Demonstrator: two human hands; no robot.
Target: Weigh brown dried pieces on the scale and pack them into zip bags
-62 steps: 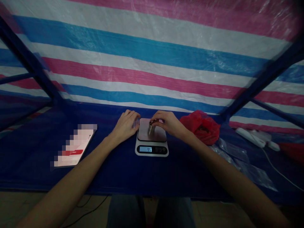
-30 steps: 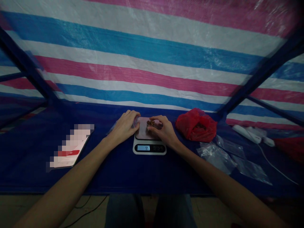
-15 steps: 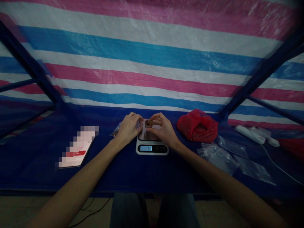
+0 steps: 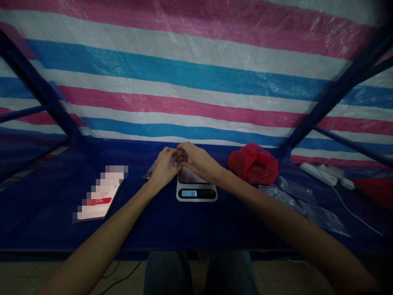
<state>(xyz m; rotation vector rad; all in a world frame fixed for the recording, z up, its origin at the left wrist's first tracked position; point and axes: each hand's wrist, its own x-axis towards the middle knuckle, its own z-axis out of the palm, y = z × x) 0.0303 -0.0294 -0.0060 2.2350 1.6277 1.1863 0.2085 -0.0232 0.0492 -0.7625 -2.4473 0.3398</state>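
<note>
Just above the back left of a small white digital scale, my two hands meet. My left hand is closed on a small clear plastic bag. Beside it, my right hand has its fingers curled round small brown pieces at the bag's mouth; fingers partly hide them, and their exact kind is unclear. The scale's metal plate shows bare below my right hand, and the display appears to read 0.0. Left of my left hand lies another clear bag with something dark in it, partly covered.
A red plastic bag with brown contents stands open to the right. Flat clear zip bags lie in front of it. Farther right are a white power strip with a cable and more red plastic. A phone rests at left.
My right hand has lifted the brown pieces off the scale plate and moved left to the plastic bag in my left hand. The display went from about 9.5 to 0.0.
</note>
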